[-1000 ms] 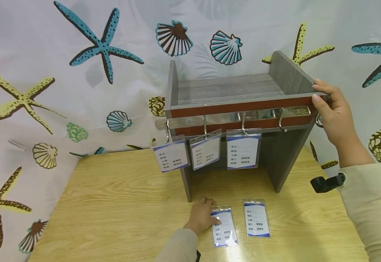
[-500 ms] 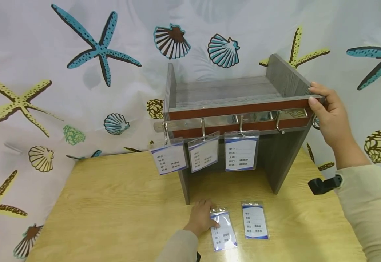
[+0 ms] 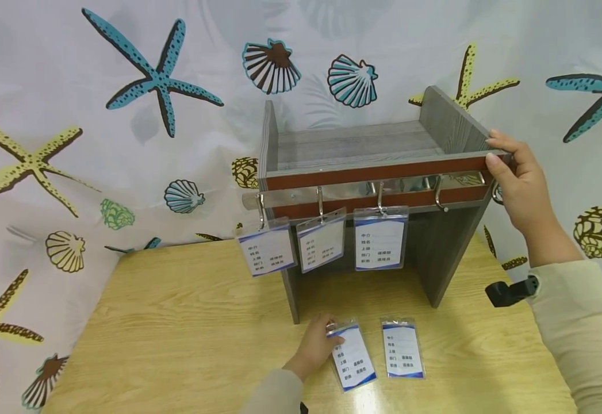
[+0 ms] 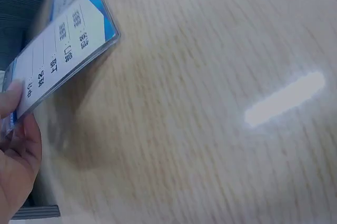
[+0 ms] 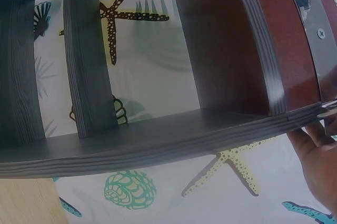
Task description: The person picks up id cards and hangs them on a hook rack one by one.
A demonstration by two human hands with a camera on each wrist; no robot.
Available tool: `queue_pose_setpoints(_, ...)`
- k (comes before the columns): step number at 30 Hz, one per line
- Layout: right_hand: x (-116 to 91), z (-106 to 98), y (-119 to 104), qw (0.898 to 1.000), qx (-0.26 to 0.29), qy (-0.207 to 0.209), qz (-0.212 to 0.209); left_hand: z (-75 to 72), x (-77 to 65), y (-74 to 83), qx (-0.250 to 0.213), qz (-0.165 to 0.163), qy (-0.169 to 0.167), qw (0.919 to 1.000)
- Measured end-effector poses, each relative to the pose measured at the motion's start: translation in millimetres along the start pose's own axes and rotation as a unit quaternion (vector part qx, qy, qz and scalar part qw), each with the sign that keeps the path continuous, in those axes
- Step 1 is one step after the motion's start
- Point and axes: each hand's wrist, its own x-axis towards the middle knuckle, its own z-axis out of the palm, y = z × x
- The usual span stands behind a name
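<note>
Closest, low in the head view, the left hand (image 3: 315, 345) pinches the top end of a clear-sleeved name badge (image 3: 355, 361) between thumb and fingers; the badge lies aslant in front of the rack, a shadow showing beneath it on the wood-grain tabletop (image 3: 176, 310). Just beside it, a second name badge (image 3: 403, 349) lies flat, printed side up. Beyond stands a grey wooden rack (image 3: 453, 247), whose upper right front corner the right hand (image 3: 525, 187) grips, thumb on the front. Along its metal hook rail (image 3: 301, 196), three hanging badges (image 3: 380, 244) occupy the first three hooks from the left, the left two tilted, the third nearly straight; a fourth hook (image 3: 439, 192) sits nearer the right hand. Farthest back, a pale cloth (image 3: 140, 172) bears starfish and shells.
</note>
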Motion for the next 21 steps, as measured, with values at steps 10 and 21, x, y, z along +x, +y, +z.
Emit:
queue_pose_setpoints(10, 0, 1, 0, 1.000, -0.003, 0.002, 0.001, -11.7, 1.0, 28.5, -0.060, 0.000, -0.007, 0.9982)
queue_pose_setpoints(21, 0, 1, -1, 1.000, -0.001, -0.001, 0.001, -24.5, -4.4, 82.8, -0.132, 0.052, -0.006, 0.9898)
